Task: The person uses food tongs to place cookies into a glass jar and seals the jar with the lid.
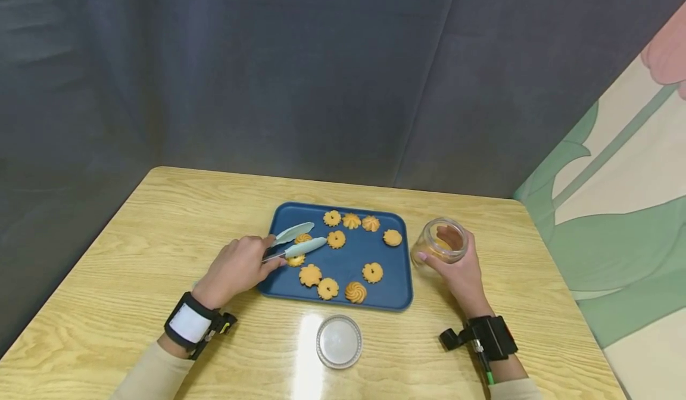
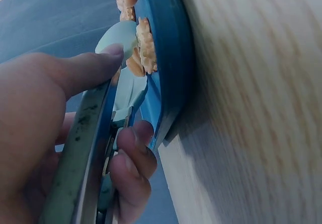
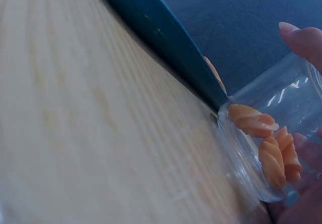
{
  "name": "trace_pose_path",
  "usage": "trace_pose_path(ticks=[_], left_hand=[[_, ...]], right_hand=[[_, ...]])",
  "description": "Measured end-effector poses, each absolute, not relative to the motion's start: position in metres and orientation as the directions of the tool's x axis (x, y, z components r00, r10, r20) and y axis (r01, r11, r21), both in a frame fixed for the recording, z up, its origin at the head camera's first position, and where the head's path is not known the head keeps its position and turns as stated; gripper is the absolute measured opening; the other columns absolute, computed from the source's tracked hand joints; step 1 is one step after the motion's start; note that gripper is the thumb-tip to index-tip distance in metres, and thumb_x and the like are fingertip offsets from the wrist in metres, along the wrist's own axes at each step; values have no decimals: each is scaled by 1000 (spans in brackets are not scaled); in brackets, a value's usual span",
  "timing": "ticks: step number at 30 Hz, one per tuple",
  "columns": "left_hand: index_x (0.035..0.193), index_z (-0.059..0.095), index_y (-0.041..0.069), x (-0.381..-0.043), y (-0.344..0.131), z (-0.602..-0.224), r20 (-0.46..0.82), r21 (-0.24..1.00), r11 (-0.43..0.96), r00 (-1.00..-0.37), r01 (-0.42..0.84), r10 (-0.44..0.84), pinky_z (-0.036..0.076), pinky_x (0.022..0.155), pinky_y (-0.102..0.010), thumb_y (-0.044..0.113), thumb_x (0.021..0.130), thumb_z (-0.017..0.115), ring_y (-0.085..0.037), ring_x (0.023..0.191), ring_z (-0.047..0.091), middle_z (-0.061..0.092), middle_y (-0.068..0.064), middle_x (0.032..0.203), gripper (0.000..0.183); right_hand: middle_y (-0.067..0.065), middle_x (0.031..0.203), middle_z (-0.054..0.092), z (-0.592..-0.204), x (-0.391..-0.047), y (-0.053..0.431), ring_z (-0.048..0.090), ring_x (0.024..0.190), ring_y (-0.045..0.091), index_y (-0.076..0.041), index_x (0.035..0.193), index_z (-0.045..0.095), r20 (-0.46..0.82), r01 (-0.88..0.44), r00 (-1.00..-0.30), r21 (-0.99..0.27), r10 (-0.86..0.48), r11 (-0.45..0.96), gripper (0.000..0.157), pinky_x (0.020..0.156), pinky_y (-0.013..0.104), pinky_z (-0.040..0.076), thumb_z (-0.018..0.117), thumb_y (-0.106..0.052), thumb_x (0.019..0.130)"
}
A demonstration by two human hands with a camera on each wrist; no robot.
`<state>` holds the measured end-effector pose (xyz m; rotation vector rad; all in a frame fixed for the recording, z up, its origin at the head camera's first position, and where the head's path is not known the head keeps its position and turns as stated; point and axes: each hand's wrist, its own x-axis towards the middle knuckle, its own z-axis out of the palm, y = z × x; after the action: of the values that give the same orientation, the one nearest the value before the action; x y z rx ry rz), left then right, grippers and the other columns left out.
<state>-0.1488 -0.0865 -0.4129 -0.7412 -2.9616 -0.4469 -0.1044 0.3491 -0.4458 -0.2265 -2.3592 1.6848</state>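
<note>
My left hand (image 1: 238, 267) holds tongs with pale blue-green tips (image 1: 305, 247), thumb on one arm and fingers curled round the other. The tips are spread over the left side of a blue tray (image 1: 348, 260). A swirled cookie (image 1: 303, 238) lies between them in the head view; whether they touch it I cannot tell. Against the tips in the left wrist view stands a ridged cookie (image 2: 147, 45). To the tray's right, my right hand (image 1: 461, 272) grips an uncapped glass jar (image 1: 422, 251) round its side. Several cookies (image 3: 272, 161) lie at the jar's bottom.
Several more cookies, flower-shaped (image 1: 372, 272) and swirled (image 1: 356, 293), are spread over the tray. A round clear lid (image 1: 339, 341) lies on the wooden table (image 1: 257, 352) in front of it. Dark cloth (image 1: 300, 78) hangs behind the table; a patterned cloth (image 1: 632, 233) is at the right.
</note>
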Motion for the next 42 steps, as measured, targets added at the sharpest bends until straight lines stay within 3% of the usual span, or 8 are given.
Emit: trace_pose_path(ticks=[7,16,25,42], left_hand=[[122,74,2,-146,-85,-413,169,221,846,-874,485,457,28,46,-23,39,96,78,-9,51,42,53,-1,69,46],[115,75,4,-144,-86,-416,185,216,848,-873,484,451,26,45,-23,39,98,75,-8,49,40,46,1,63,39],[123,75,4,-144,-86,-416,203,187,846,-862,500,465,27,45,-24,38,98,75,-9,50,41,51,0,66,42],[123,75,4,-143,-87,-415,208,187,842,-858,507,470,27,45,-23,37,99,75,-8,49,39,50,1,67,41]], right_hand=[[6,154,51,-447,-103,349,47,142,10,-20,155,34,94,-3,-959,-947,266,322,90,103,7,40,90,-18,85],[7,154,50,-447,-106,348,46,146,18,-17,156,34,97,-8,-961,-946,259,325,90,103,7,41,90,-18,85],[8,155,49,-445,-104,349,46,146,18,-18,157,33,102,-19,-963,-948,249,317,90,103,7,42,89,-17,86],[6,154,50,-447,-104,349,46,144,16,-19,157,33,104,-15,-962,-943,252,333,91,104,8,40,90,-19,86]])
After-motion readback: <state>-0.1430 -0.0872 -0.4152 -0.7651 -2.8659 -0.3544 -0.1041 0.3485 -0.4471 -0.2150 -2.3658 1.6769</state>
